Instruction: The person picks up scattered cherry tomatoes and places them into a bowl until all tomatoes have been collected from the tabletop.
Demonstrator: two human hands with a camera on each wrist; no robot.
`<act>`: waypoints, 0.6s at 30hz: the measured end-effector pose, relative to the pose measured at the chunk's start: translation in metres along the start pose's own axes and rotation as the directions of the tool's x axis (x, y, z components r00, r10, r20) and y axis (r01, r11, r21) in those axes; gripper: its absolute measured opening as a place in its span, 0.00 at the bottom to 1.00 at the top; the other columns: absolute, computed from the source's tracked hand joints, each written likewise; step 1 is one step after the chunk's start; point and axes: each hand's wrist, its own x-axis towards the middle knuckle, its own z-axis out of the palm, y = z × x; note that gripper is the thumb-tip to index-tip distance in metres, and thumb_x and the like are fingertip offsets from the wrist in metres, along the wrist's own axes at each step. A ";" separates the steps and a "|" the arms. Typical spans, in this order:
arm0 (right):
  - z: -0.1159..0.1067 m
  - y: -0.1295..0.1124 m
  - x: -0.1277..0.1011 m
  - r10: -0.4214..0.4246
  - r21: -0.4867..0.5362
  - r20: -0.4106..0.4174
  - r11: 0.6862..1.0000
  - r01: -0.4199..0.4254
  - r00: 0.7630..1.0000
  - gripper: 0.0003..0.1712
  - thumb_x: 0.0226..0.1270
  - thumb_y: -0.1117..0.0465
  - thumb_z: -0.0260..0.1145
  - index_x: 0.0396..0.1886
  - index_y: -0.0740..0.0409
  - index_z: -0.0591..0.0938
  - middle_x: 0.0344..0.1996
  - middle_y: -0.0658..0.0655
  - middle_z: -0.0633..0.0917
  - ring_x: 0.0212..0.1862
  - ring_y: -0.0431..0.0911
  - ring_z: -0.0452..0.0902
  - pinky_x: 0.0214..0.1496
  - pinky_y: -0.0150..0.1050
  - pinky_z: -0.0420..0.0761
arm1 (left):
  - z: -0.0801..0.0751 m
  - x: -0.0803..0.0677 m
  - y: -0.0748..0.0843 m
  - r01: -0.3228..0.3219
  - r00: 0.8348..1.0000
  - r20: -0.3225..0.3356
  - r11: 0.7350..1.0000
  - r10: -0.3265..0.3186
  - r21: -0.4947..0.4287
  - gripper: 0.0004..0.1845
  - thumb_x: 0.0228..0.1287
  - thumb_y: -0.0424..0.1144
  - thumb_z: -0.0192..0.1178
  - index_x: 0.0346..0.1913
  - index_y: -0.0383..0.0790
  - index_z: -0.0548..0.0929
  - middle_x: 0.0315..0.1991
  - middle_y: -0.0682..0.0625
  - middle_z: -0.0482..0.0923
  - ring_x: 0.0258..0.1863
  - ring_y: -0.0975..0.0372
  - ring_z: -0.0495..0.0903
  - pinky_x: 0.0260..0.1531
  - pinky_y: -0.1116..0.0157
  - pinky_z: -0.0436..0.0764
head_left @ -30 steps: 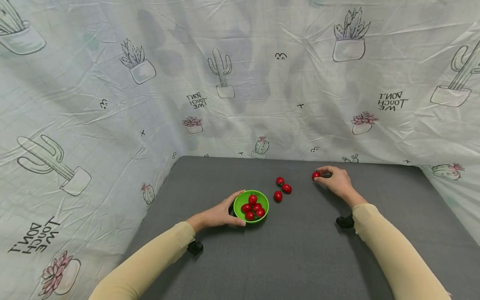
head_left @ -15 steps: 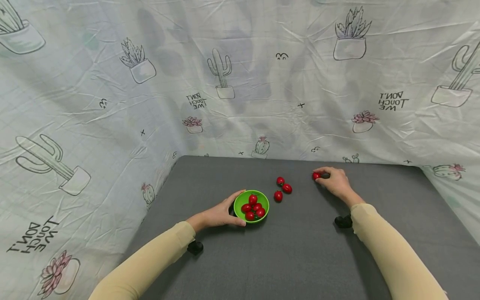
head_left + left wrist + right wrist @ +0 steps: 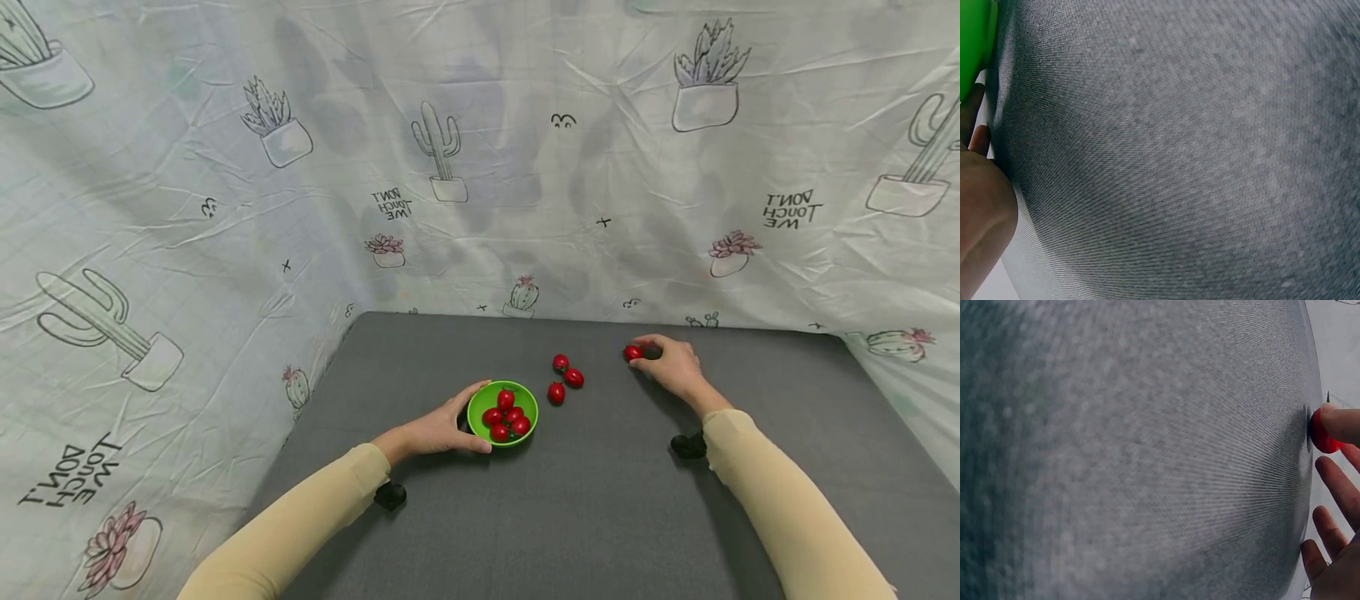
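fingers [image 3: 651, 342] on tomato [image 3: 632, 352] — "don't touch me" cloth [image 3: 225, 208]

Staged recording booth, cactus-print sheet [image 3: 480, 167] draped as backdrop, grey cloth-covered table [image 3: 600, 517]

Glossy tomatoes [image 3: 573, 377]; smooth plastic bowl [image 3: 478, 402]; matt woven tablecloth [image 3: 600, 517].

- Table [image 3: 600, 517]: flat, covered in grey woven fabric.
- Backdrop sheet [image 3: 225, 167]: pale, creased, printed with potted cacti and succulents, enclosing three sides.
- Lighting: even, soft.
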 end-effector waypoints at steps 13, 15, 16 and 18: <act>0.003 0.006 0.003 -0.021 -0.003 -0.019 1.000 0.021 1.000 0.25 0.73 0.57 0.68 0.65 0.62 0.79 0.62 0.70 0.78 0.69 0.71 0.56 0.66 0.70 0.48 | 0.000 0.000 0.004 0.010 1.000 0.009 1.000 -0.010 0.024 0.59 0.58 0.56 0.76 0.84 0.58 0.46 0.81 0.56 0.46 0.79 0.59 0.47 0.73 0.47 0.53; 0.003 0.006 0.003 -0.029 0.000 -0.021 1.000 0.029 0.999 0.24 0.73 0.58 0.68 0.65 0.62 0.79 0.62 0.70 0.79 0.69 0.71 0.56 0.66 0.71 0.48 | -0.001 0.000 0.004 0.012 1.000 0.008 1.000 -0.013 0.025 0.59 0.58 0.56 0.76 0.84 0.58 0.46 0.81 0.56 0.46 0.79 0.60 0.47 0.73 0.47 0.53; 0.003 0.006 0.003 -0.031 0.002 -0.021 1.000 0.031 0.999 0.24 0.73 0.58 0.68 0.65 0.62 0.79 0.62 0.70 0.79 0.69 0.71 0.57 0.66 0.71 0.48 | -0.001 0.000 0.004 0.013 1.000 0.008 1.000 -0.013 0.026 0.59 0.58 0.56 0.76 0.84 0.58 0.46 0.81 0.56 0.46 0.79 0.60 0.47 0.73 0.47 0.53; 0.003 0.006 0.002 -0.034 0.002 -0.019 0.999 0.034 0.999 0.24 0.73 0.58 0.68 0.65 0.61 0.79 0.62 0.70 0.79 0.69 0.70 0.57 0.66 0.71 0.48 | 0.000 0.000 0.005 0.013 1.000 0.007 1.000 -0.013 0.023 0.59 0.58 0.55 0.76 0.84 0.59 0.46 0.81 0.56 0.46 0.79 0.60 0.47 0.73 0.47 0.53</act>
